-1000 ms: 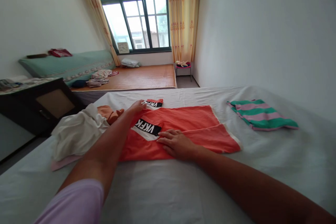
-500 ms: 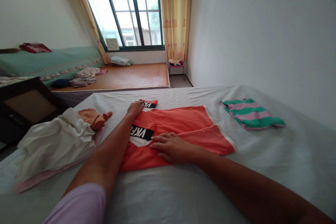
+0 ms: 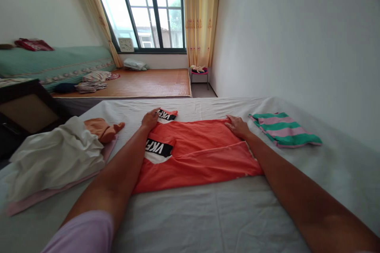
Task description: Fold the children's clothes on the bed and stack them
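An orange shirt (image 3: 196, 154) with a black and white letter band lies partly folded on the white bed sheet (image 3: 190, 217). My left hand (image 3: 150, 119) rests at the shirt's far left corner, beside the small lettered sleeve, with its fingers curled onto the fabric. My right hand (image 3: 236, 125) is at the far right corner of the shirt, fingers bent onto the edge of the cloth. Both arms stretch out over the bed.
A folded green and pink striped garment (image 3: 283, 129) lies to the right near the wall. A heap of white, pink and orange clothes (image 3: 56, 156) sits on the left. Beyond the bed are a wooden platform (image 3: 139, 83), a small stool (image 3: 198, 72) and a dark cabinet (image 3: 23, 106).
My right hand has left the middle of the shirt and moved to its far right corner. My left hand has stayed at the far left corner.
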Demonstrator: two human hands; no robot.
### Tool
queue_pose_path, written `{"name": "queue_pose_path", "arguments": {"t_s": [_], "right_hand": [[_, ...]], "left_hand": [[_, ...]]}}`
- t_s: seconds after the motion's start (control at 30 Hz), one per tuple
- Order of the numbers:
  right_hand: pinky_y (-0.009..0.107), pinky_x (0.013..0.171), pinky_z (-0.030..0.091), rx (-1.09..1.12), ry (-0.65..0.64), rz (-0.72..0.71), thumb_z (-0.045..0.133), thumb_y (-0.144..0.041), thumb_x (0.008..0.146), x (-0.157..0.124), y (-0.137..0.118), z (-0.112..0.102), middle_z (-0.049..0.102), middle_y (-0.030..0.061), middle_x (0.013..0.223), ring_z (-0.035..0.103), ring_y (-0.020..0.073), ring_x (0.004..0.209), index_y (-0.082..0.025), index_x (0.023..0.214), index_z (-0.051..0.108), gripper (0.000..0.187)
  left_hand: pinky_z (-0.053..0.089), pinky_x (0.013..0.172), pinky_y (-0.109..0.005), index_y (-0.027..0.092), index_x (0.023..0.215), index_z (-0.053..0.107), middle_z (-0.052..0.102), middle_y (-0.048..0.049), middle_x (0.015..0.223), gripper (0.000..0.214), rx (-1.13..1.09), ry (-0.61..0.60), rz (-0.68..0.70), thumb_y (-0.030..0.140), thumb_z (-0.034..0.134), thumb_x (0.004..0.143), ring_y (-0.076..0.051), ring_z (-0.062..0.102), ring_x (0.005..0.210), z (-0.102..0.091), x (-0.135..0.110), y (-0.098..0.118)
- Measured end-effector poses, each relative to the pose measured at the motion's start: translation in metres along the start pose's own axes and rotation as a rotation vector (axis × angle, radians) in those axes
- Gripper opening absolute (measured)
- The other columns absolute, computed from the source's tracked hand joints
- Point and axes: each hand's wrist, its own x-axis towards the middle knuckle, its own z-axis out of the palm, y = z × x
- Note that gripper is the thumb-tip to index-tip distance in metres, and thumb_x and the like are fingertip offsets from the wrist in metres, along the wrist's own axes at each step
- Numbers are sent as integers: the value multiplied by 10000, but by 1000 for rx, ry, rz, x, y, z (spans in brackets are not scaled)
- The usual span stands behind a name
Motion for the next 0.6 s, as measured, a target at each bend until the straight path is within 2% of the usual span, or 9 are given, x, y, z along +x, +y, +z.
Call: {"name": "queue_pose_path", "arguments": {"t_s": [0.1,0.2,0.33,0.4,0.47,0.53,0.6], "right_hand": [[343,996,408,101,35,-108,500,-224,834,-6,-4,3,617,102,1230,542,225,1134,-172,1198,613,385],[310,940,434,190,36,-142,500,-173,759,-8,-8,-5,662,92,1061,588,206,1013,-170,1037,679,331],[312,841,464,483,39,-140,521,-263,727,-10,-7,-28,671,62,938,596,201,903,-169,889,676,243],[305,786,469,644,-74,-159,573,-351,722,-13,-4,-45,672,50,884,594,192,843,-157,887,663,270],[293,742,465,729,-255,-170,641,-431,699,-20,0,-62,664,35,812,586,177,774,-146,905,659,352],[281,713,457,720,-450,-171,704,-474,657,-27,3,-77,652,23,762,577,167,734,-143,908,671,416],[274,718,450,669,-628,-192,754,-491,609,-35,3,-86,659,26,776,579,169,745,-148,888,696,446]], "left_hand": [[454,968,-320,181,1378,488,660,-98,1200,539,-85,24,-68,276,526,849,-225,608,1103,-4,2,6],[508,878,-326,102,1338,510,705,-125,1060,610,-297,-14,-124,283,628,767,-225,660,968,-18,7,21],[534,823,-362,102,1275,557,711,-123,1032,689,-703,-73,21,396,727,675,-236,670,909,-60,-5,46],[534,834,-383,114,1269,565,705,-129,1060,730,-797,-139,93,435,761,644,-256,664,936,-86,-28,55],[528,857,-391,132,1280,561,699,-130,1087,725,-797,-236,123,437,766,655,-265,658,972,-107,-59,59],[523,868,-391,144,1246,595,708,-125,1066,648,-716,-361,130,422,748,682,-264,657,977,-119,-95,57],[519,876,-386,153,1138,670,717,-118,1040,501,-582,-479,144,406,713,708,-263,655,981,-122,-129,51]]}}
